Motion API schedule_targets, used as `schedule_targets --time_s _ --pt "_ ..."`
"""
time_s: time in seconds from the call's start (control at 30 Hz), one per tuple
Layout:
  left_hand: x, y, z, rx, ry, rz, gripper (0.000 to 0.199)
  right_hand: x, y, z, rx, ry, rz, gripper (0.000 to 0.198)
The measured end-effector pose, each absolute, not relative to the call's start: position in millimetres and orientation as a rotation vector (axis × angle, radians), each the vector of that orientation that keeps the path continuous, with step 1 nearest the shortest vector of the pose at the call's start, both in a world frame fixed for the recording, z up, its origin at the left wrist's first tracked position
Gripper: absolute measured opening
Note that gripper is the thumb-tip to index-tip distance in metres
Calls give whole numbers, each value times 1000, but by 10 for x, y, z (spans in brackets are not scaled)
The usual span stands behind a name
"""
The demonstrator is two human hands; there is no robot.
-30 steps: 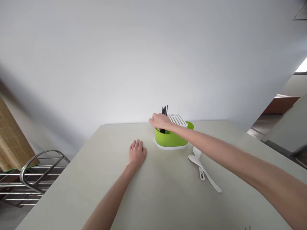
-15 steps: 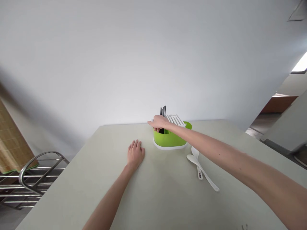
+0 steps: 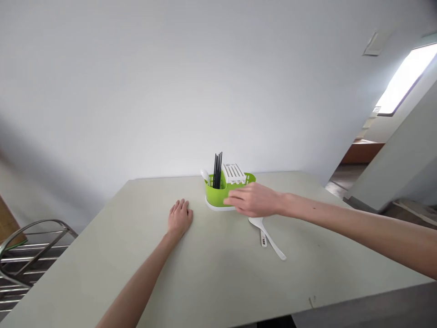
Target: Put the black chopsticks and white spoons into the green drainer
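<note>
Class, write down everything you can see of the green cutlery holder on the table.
The green cutlery holder looks like glossy lime plastic on a white base. It stands upright near the far edge of the pale table, close to the wall. A white slotted insert sits on its right part; black chopsticks and a white spoon handle stand in its left part. The right hand hovers in front, hiding its right side; contact cannot be told.
</note>
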State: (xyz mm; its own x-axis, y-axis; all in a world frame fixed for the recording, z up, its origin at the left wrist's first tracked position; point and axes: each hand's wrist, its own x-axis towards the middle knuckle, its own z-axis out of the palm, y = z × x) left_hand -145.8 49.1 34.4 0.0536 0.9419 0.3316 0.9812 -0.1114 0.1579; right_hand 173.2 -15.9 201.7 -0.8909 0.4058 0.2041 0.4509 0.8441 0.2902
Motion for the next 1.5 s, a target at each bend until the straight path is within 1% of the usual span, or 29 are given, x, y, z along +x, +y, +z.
schedule_targets --time_s 0.1,0.2,0.3,0.4,0.53,0.57,0.63,0.7,0.73,0.87,0.93,1.17,1.3,1.5 --pt "-1446 494 357 -2206 -2017 -546 49 2129 -437 1699 -664 -2997 -574 24" --pt "-1434 489 378 -2210 -2017 -513 50 2424 -666 1383 -755 -3068 -528 19" --pt "-1427 469 390 -2226 -2015 -479 52 2606 -806 1157 -830 -3118 -468 22" --pt "-1424 436 385 -2223 -2016 -466 52 2700 -830 1038 -937 -3129 -469 38" --pt "-1428 380 368 -2217 -2011 -451 53 2742 -717 982 -1127 -3088 -506 71" --pt "-1429 366 366 -2218 -2011 -450 53 2741 -673 973 -1145 -3068 -508 76" --pt "-1430 341 366 -2220 -2016 -451 53 2724 -579 950 -1128 -3050 -538 79" --pt "-1428 320 375 -2222 -2025 -453 53 2689 -489 912 -1070 -3066 -604 75" --pt "-1426 312 381 -2224 -2029 -450 53 2668 -448 887 -1040 -3074 -635 69" --pt "-1422 293 399 -2222 -2040 -441 53 2585 -342 768 -965 -3091 -665 27" --pt "-1426 292 395 -2223 -2036 -449 53 2559 -324 720 -965 -3099 -667 17" --pt "-1439 313 360 -2215 -2022 -475 52 2584 -325 705 -969 -3101 -722 22" --pt "-1431 316 374 -2226 -2028 -455 53 2649 -292 730 -881 -3116 -740 20" --pt "-1418 305 390 -2230 -2034 -447 54 2685 -263 762 -742 -3074 -809 23"
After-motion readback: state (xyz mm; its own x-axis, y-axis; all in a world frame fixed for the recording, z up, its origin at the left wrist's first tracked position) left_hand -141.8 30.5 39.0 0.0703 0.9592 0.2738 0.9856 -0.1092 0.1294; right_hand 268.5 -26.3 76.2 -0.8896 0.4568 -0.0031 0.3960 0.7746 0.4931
